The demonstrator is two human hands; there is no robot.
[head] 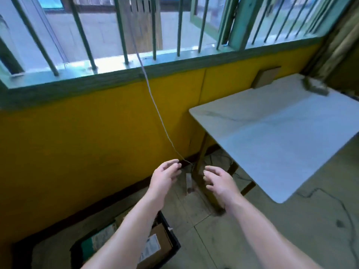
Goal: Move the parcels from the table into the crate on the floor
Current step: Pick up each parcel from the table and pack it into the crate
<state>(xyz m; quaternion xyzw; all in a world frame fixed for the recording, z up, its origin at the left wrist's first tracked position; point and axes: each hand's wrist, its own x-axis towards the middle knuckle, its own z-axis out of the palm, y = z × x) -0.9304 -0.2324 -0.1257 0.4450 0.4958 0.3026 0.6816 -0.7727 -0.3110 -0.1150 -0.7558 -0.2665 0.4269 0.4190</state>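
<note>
Our left hand (165,175) and right hand (219,181) were spread, holding nothing; we thought the far box (266,77) needed grabbing next.

Green bars (121,30) cross a window along the top of the frame, above a yellow wall (77,133). A thin pale cord (156,105) hangs from the sill down the wall at centre. A curtain (338,45) hangs upper right. A dark cable (343,205) trails over the tiled floor (272,239) lower right.
</note>
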